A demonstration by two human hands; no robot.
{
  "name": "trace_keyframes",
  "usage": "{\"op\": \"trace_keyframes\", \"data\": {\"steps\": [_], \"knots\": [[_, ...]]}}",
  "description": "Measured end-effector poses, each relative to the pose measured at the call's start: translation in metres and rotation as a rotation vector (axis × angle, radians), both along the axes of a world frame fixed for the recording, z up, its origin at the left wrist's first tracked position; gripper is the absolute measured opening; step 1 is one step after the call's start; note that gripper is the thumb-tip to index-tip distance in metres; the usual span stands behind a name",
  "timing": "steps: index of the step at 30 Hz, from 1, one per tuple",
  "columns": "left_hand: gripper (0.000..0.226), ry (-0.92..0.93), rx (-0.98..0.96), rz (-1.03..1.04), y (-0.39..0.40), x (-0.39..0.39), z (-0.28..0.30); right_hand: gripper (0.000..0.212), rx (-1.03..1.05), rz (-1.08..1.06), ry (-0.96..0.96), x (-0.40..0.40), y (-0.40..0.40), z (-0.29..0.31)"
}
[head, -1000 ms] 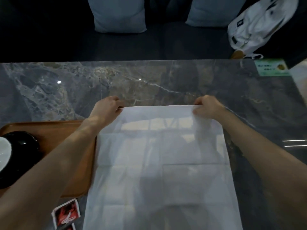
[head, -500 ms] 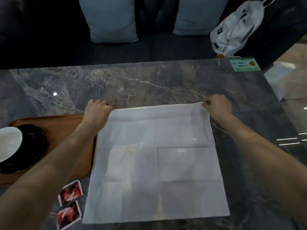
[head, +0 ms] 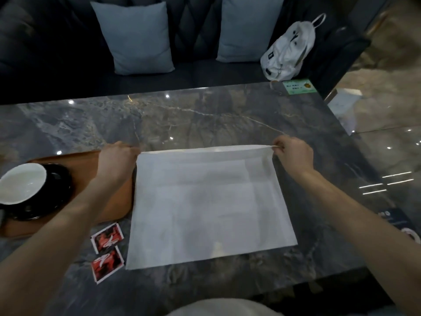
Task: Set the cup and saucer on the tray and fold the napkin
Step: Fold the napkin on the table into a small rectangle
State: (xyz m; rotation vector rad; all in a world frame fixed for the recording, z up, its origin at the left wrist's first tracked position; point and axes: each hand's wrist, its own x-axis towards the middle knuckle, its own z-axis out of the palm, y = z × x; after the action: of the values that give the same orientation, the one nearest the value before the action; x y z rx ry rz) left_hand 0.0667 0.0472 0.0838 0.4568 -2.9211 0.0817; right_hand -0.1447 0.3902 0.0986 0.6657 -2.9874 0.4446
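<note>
A white napkin (head: 205,206) lies spread on the dark marble table. My left hand (head: 116,159) pinches its far left corner and my right hand (head: 291,153) pinches its far right corner; the far edge is lifted slightly off the table. To the left, a brown wooden tray (head: 114,201) carries a black saucer (head: 54,197) with a cup (head: 21,182), white inside, standing on it. My left forearm crosses over the tray's right part.
Two red-and-black sachets (head: 107,249) lie by the napkin's near left corner. A green card (head: 299,86) sits at the table's far right corner. A dark sofa holds two blue cushions (head: 136,37) and a white bag (head: 289,51). A dark packet (head: 395,217) lies at right.
The view has pulled back, so the whole napkin shows. Both hands still hold the far corners, and the far edge is now raised a little off the table.
</note>
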Motion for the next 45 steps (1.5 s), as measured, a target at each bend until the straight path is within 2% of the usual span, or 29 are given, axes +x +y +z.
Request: {"op": "trace_keyframes", "data": {"steps": [3, 8, 11, 15, 19, 26, 31, 37, 41, 45], "knots": [[0.029, 0.043, 0.028, -0.038, 0.007, 0.022, -0.001, 0.022, -0.021, -0.022, 0.007, 0.03, 0.016, 0.002], [0.027, 0.091, 0.02, -0.11, 0.023, 0.057, 0.0, 0.027, -0.122, -0.063, 0.057, 0.072, 0.039, -0.006], [0.036, 0.135, 0.026, -0.157, 0.036, 0.081, -0.003, 0.026, -0.162, -0.126, 0.022, 0.097, 0.054, -0.017], [0.036, 0.124, 0.071, -0.23, 0.053, 0.115, -0.016, 0.027, -0.176, -0.184, -0.011, 0.127, 0.073, -0.04], [0.034, 0.09, 0.116, -0.214, 0.069, 0.142, -0.043, 0.028, -0.145, -0.231, -0.051, 0.149, 0.086, -0.059], [0.036, 0.09, 0.194, -0.203, 0.091, 0.168, -0.078, 0.031, -0.111, -0.182, -0.093, 0.173, 0.106, -0.088], [0.034, 0.12, 0.082, -0.265, 0.095, 0.179, -0.094, 0.033, -0.069, -0.134, -0.06, 0.181, 0.118, -0.102], [0.034, -0.038, 0.02, -0.312, 0.092, 0.189, -0.108, 0.044, 0.104, -0.022, -0.059, 0.189, 0.129, -0.119], [0.035, -0.076, -0.006, -0.333, 0.093, 0.189, -0.105, 0.056, 0.224, 0.023, -0.085, 0.192, 0.137, -0.123], [0.036, -0.091, -0.021, -0.37, 0.092, 0.19, -0.104, 0.053, 0.18, -0.002, -0.158, 0.192, 0.133, -0.118]]}}
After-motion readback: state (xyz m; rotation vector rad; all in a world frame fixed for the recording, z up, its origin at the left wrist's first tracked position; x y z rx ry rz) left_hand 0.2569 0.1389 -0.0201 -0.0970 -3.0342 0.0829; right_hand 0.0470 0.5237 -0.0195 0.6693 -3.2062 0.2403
